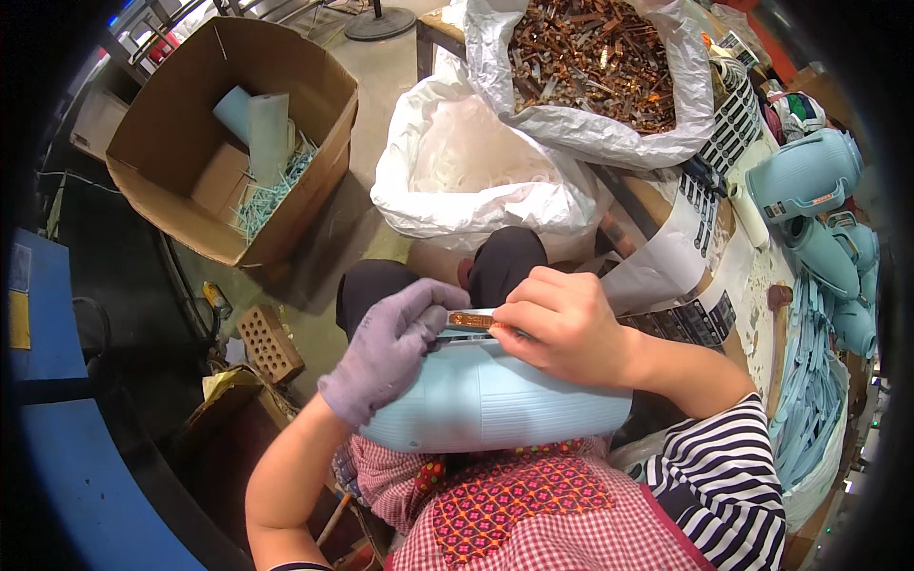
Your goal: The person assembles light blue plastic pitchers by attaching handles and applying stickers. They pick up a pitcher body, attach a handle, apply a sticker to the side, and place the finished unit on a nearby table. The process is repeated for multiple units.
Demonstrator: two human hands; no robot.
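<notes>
nearest, at the lower centre of the frame, a blue plastic body (481, 404) lies across the lap, long axis running left to right. along its upper edge, at frame centre, a copper-coloured strip (470, 321) lies nearly parallel, between the hands. the bare right hand (564, 322) seems to pinch its right end; the gloved left hand (388, 347) curls by its left end, its exact hold hidden. beyond, upper right of centre, a white sack (609, 145) holds similar pieces.
</notes>
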